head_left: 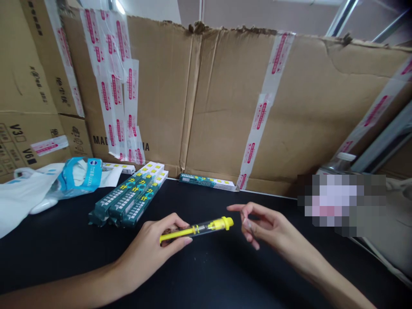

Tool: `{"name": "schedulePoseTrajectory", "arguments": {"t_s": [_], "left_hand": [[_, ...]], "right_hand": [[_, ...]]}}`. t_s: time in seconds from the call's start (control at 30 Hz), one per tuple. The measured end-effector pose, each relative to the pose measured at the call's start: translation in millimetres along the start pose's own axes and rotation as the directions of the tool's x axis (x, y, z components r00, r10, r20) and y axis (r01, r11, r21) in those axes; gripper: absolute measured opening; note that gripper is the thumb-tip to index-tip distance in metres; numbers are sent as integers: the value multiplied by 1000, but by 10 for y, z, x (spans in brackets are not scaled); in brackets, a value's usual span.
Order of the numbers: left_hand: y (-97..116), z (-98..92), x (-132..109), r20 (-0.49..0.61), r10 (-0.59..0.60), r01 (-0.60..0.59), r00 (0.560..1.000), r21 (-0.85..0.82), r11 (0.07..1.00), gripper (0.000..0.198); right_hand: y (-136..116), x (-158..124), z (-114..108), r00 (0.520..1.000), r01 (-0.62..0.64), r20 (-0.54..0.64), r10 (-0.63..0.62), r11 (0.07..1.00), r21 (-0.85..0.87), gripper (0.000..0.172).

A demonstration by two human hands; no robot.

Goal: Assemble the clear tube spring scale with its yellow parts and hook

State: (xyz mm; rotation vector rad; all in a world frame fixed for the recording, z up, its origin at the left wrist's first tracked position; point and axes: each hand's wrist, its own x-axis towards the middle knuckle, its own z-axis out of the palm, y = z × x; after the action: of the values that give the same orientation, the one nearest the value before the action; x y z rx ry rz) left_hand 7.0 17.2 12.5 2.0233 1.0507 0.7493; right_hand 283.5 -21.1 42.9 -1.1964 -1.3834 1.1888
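Observation:
My left hand (148, 243) is wrapped round the near end of a spring scale (202, 228), a clear tube with yellow parts inside and a yellow cap. The tube lies nearly level above the black table, its capped end pointing right. Just right of the cap, my right hand (268, 225) holds nothing. Its index finger stretches out and the others are loosely bent, apart from the tube. Several dark green and white boxes (132, 198) with yellow lettering lie side by side beyond my left hand.
Another such box (207, 182) rests against the cardboard wall (222, 107) at the back. A blue and white plastic packet (80, 176) lies on the left of the black table (206, 279). At the right stands a clear bottle (344, 161) beside a blurred-out patch.

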Motion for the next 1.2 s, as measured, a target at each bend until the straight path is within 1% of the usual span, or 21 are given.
{"name": "schedulePoseTrajectory", "arguments": {"t_s": [0.03, 0.1, 0.17, 0.23, 0.3, 0.37, 0.43, 0.5, 0.6, 0.7, 0.77, 0.83, 0.97, 1.07, 1.2], "left_hand": [[5, 2, -6, 3, 6, -6, 1000, 10, 1000, 19], [18, 7, -26, -2, 20, -20, 1000, 46, 999, 20], [32, 12, -54, -11, 36, -35, 999, 107, 994, 19], [38, 13, -82, -19, 62, -57, 998, 184, 981, 18], [32, 11, -101, -35, 124, -109, 992, 280, 954, 15], [17, 8, -107, -64, 239, -194, 969, 404, 894, 15], [2, 10, -98, -72, 328, -242, 942, 532, 812, 25], [-1, 21, -78, -40, 370, -268, 928, 619, 739, 31], [31, 51, -29, 49, 405, -334, 913, 660, 673, 26], [109, 96, 42, 116, 379, -356, 918, 659, 662, 25], [166, 135, 97, 155, 323, -345, 934, 637, 690, 28], [200, 180, 145, 161, 270, -311, 949, 607, 731, 35], [149, 260, 175, 184, 239, -301, 953, 632, 714, 36], [75, 287, 145, 164, 242, -290, 956, 638, 713, 35], [55, 295, 116, 115, 260, -276, 959, 595, 754, 25]], "right_hand": [[9, -9, 52, 999, -31, 41, 30, 999, 28, 34], [48, -13, 147, 996, -47, 83, 41, 996, 71, 34], [96, -6, 210, 998, -17, 64, 12, 997, 79, 34], [141, 3, 241, 999, 24, 20, -25, 998, 66, 32], [176, 2, 254, 998, 61, -13, -61, 997, 51, 30], [199, -10, 268, 995, 92, -33, -91, 995, 28, 28], [210, -32, 291, 991, 120, -50, -121, 993, -13, 26], [210, -58, 320, 987, 139, -68, -144, 988, -66, 23], [199, -89, 363, 978, 163, -117, -174, 981, -101, 21], [203, -94, 406, 970, 163, -170, -172, 985, -65, 21], [226, -86, 446, 978, 133, -159, -135, 991, -21, 23], [257, -77, 493, 986, 108, -129, -104, 994, 24, 26], [294, -86, 555, 987, 102, -127, -95, 993, 51, 27], [294, -108, 541, 981, 103, -161, -107, 994, -30, 28], [336, -112, 508, 974, 88, -191, -125, 978, -191, 28]]}}
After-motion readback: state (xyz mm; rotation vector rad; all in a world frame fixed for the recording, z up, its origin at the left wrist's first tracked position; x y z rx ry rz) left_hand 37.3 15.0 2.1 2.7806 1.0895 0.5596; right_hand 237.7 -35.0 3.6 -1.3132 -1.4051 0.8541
